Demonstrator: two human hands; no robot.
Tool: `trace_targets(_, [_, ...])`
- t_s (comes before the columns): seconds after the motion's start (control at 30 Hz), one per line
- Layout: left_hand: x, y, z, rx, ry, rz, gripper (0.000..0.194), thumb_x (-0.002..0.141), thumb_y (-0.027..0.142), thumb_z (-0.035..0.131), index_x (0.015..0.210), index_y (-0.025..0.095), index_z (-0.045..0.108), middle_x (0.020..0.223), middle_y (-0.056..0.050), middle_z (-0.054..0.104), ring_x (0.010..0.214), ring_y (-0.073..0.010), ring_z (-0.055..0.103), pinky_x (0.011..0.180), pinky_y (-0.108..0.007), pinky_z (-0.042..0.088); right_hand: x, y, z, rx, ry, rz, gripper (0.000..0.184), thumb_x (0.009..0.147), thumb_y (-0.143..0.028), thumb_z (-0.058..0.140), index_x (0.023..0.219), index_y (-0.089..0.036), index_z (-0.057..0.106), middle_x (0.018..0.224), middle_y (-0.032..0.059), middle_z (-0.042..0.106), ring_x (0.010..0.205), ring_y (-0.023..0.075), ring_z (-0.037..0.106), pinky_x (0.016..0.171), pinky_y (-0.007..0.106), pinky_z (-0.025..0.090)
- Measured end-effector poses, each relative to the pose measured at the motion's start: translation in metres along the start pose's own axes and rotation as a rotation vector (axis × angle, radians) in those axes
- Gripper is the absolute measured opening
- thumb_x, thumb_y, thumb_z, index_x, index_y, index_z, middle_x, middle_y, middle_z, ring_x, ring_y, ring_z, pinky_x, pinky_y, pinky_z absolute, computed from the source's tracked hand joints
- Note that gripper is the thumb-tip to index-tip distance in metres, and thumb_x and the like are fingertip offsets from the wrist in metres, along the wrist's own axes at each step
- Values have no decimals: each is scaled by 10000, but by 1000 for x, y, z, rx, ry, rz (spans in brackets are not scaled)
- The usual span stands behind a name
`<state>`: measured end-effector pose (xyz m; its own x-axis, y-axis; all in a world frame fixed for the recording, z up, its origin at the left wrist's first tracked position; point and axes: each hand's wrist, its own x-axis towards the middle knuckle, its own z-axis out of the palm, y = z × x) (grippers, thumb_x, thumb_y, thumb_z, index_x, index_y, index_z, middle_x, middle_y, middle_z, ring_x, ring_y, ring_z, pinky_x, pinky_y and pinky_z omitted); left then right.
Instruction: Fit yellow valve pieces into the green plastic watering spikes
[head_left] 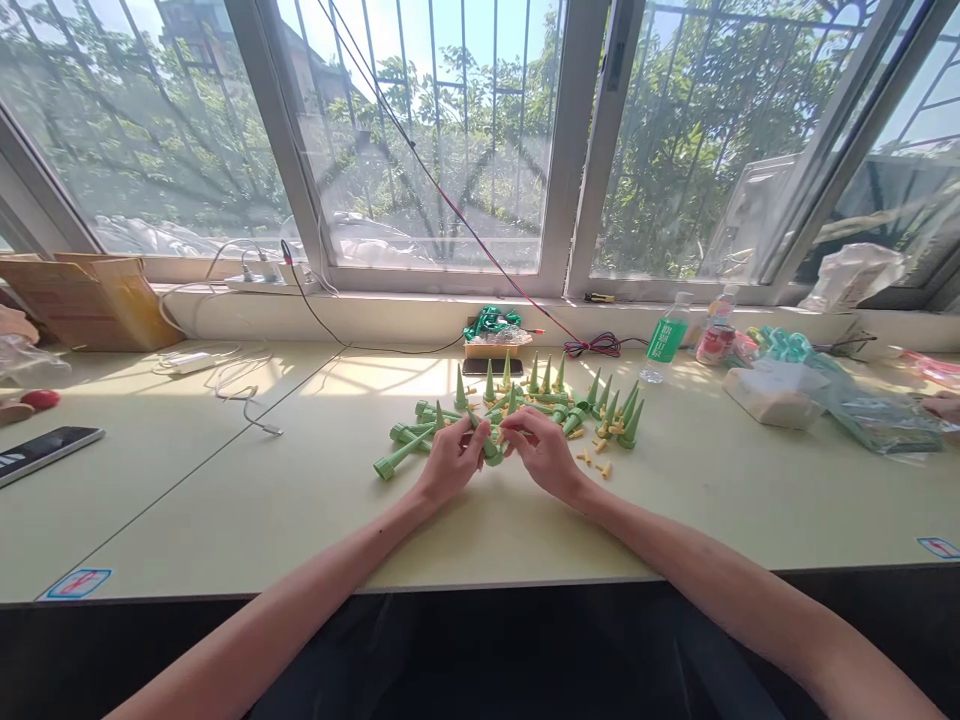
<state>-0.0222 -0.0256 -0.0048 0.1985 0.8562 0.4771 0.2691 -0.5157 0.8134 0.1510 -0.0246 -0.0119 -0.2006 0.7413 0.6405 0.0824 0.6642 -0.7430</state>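
Observation:
My left hand (451, 458) is closed around a green plant watering spike (492, 450), whose wide capped end points down toward me. Close beside it, my right hand (551, 455) has its fingers pinched together near the spike; whatever they hold is too small to make out. More green spikes (631, 428) stand upright on their caps behind and to the right of my hands. Others, such as a long green spike (403, 458), lie on their sides at the left. Small yellow valve pieces (605, 469) are scattered among the spikes and right of my right hand.
Behind the spikes lie a dark phone (493, 367) and a small box (491, 350) with green stuff inside. A bottle with a green label (664, 340), a can (715, 344) and plastic bags (874, 405) sit at the right. Leftward are a white cable (251, 405) and another phone (49, 453).

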Motion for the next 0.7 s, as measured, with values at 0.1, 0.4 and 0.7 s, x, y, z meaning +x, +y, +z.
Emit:
trace_targets(0.1, [0, 1, 0, -24, -7, -7, 389, 949, 492, 492, 727, 172, 501, 423, 51, 483, 347, -79, 447, 371, -184, 341, 0, 0, 0, -3, -3, 2, 153, 942, -310, 558, 918, -204, 665, 904, 43, 546, 695, 135, 612, 635, 306, 607])
trace_targets(0.4, [1, 2, -2, -86, 41, -49, 399, 951, 503, 490, 762, 157, 555, 400, 55, 467, 337, -80, 437, 362, -184, 323, 2, 0, -1, -13, 19, 32, 146, 908, -319, 596, 876, -197, 671, 872, 44, 553, 713, 152, 602, 566, 289, 576])
trace_targets(0.7, [0, -9, -3, 0, -8, 27, 363, 970, 463, 485, 820, 154, 601, 459, 52, 480, 396, -82, 478, 419, -184, 364, 2, 6, -2, 23, -1, 97, 154, 872, -318, 632, 813, -179, 659, 789, 8, 535, 602, 111, 570, 541, 270, 560])
